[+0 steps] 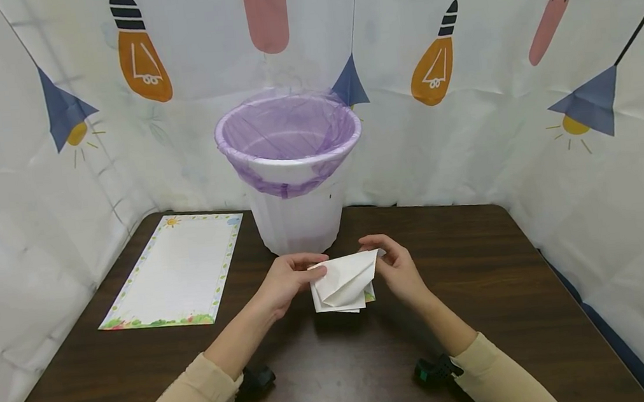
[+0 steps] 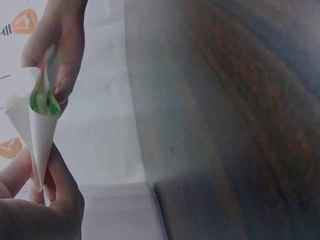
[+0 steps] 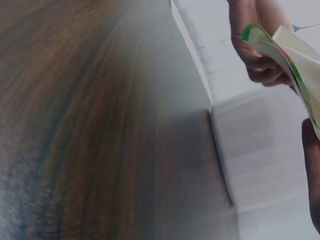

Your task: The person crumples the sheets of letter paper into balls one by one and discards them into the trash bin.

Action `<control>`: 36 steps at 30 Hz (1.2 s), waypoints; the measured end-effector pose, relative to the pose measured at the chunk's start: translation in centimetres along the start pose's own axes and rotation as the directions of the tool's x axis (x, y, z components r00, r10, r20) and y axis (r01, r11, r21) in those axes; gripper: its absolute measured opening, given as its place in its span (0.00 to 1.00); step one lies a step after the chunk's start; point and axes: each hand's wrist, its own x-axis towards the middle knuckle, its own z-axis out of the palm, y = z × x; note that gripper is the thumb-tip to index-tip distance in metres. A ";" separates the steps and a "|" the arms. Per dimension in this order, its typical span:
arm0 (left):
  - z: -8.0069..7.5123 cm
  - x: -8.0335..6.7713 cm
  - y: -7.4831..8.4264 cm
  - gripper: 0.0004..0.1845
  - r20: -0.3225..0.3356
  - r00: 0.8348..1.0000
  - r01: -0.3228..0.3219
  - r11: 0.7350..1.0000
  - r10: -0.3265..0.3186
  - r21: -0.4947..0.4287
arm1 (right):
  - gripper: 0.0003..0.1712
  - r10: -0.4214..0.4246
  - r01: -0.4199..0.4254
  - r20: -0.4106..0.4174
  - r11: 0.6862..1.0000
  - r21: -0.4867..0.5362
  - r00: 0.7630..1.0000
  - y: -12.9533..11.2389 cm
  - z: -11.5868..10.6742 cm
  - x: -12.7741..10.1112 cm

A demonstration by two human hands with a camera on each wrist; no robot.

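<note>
Left hand (image 1: 289, 280) and right hand (image 1: 398, 269) each pinch the folded paper sheet (image 1: 345, 282) above the table (image 1: 479, 289), before the lined wastebasket (image 1: 292, 171).

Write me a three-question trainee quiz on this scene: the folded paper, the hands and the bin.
1. True or false: the folded paper lies flat on the table with no hand on it.
2. Which hands hold the folded paper? A) left only B) right only C) both
3. Fill in: the flat sheet with the coloured border lies to the ___ of the white bin, as the head camera sees it.

Key
1. False: the left hand and the right hand pinch it above the table.
2. C
3. left; the bin's purple liner is folded over its rim.
</note>
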 end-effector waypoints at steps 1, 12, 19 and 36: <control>-0.1 0.0 0.1 0.18 -0.017 1.000 -0.011 1.000 0.011 0.003 | 0.18 0.023 -0.024 0.014 0.999 0.032 1.000 0.0 0.1 -0.1; 0.2 -0.3 1.0 0.12 -0.223 0.962 -0.143 0.987 0.157 0.079 | 0.30 0.036 -0.090 0.141 0.911 0.402 0.989 0.3 1.0 -0.1; 0.4 -0.5 0.8 0.14 -0.166 0.976 -0.128 0.988 0.142 0.089 | 0.26 0.153 -0.141 -0.014 0.942 0.303 0.988 0.0 1.8 0.2; 0.5 -0.6 0.5 0.20 0.243 0.969 -0.099 0.971 0.044 0.216 | 0.19 0.167 -0.177 0.101 0.979 0.098 0.981 -0.5 0.6 0.1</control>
